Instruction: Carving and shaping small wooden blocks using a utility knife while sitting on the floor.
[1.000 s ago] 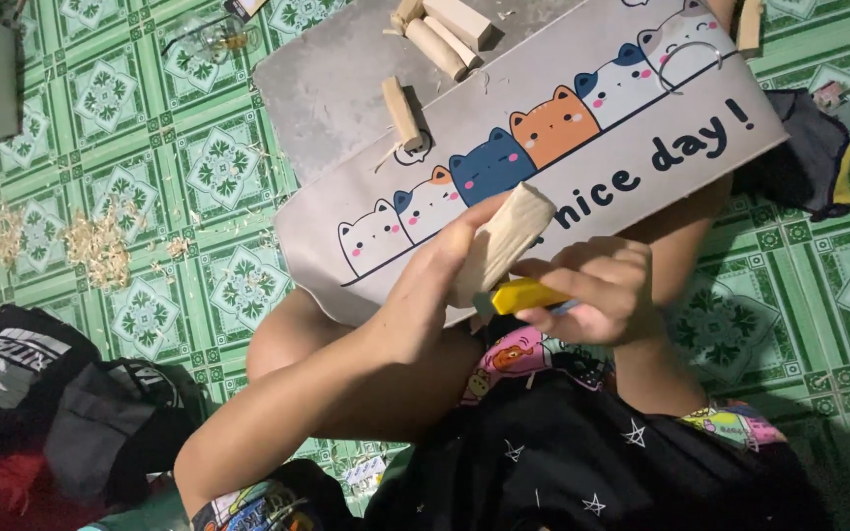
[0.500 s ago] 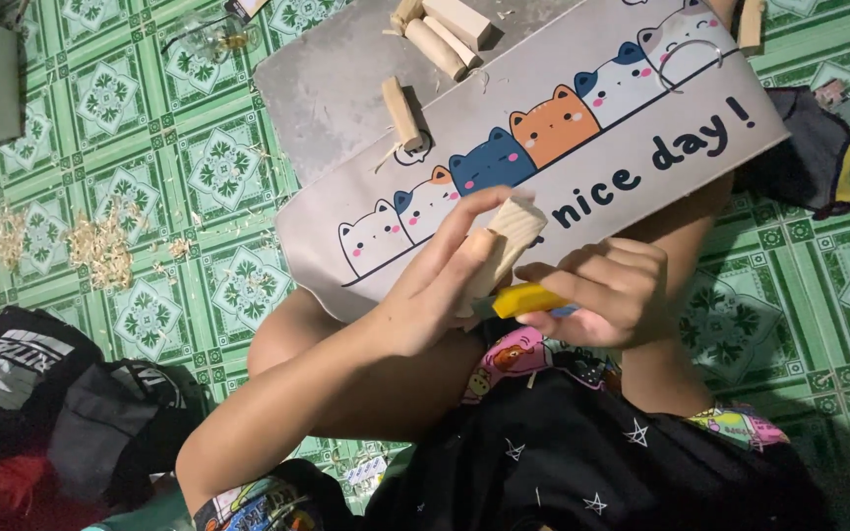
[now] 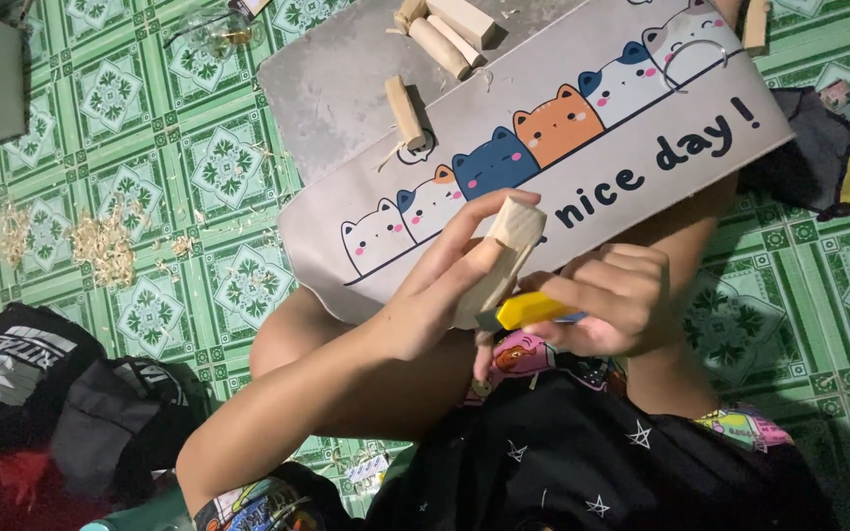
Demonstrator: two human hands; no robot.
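A: Centre frame. Left hand, fingers wrapped around a pale wood block, tilts it toward the blade side.

B: Right hand, fingers curled tight on a yellow-handled knife, braced over the lap mat; shavings lie left.

Green patterned tile floor carries everything; a grey mat printed with cartoon cats lies across it, with several short pale wooden sticks on its far part and one more lying alone nearer the middle. Pale wood shavings are scattered over the tiles at left. Dark bundled cloth or bags sit on the floor at lower left, and a dark cloth piece at right.
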